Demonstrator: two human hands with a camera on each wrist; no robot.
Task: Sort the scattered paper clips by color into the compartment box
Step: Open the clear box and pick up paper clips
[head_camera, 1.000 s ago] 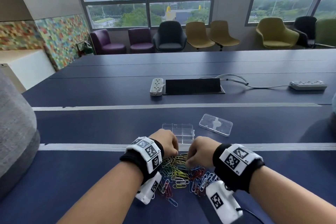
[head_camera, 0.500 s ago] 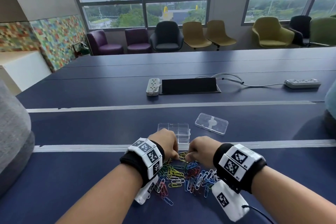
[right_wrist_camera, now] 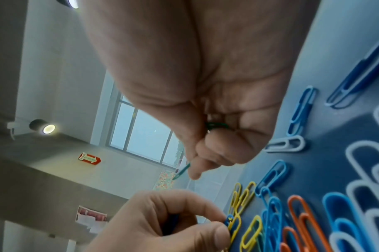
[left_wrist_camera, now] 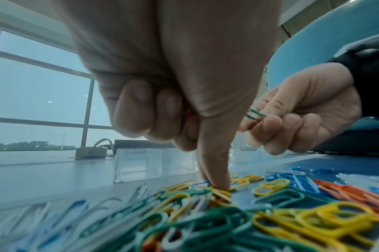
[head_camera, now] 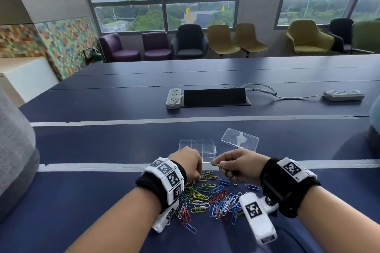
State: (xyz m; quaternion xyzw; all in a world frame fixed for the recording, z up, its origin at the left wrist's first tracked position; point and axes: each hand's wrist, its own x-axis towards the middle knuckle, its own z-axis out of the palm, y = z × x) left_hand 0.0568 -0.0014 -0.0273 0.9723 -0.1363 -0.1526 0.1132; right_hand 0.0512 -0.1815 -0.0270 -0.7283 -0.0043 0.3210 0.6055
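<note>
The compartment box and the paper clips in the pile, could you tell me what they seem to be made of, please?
Compartment box: apparently clear hard plastic, glossy; the table shows through its walls and dividers.
Paper clips: probably wire with a smooth coloured coating, since each is a thin bent loop in flat green, yellow, blue, orange or white. The core itself is hidden.

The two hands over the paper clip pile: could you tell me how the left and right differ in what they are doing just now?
The right hand is lifted off the pile, while the left hand reaches down into the paper clips. The right hand pinches green clips between thumb and fingers; the left hand touches its fingertip to a yellow clip on the table. Both hover just in front of the clear compartment box.
</note>
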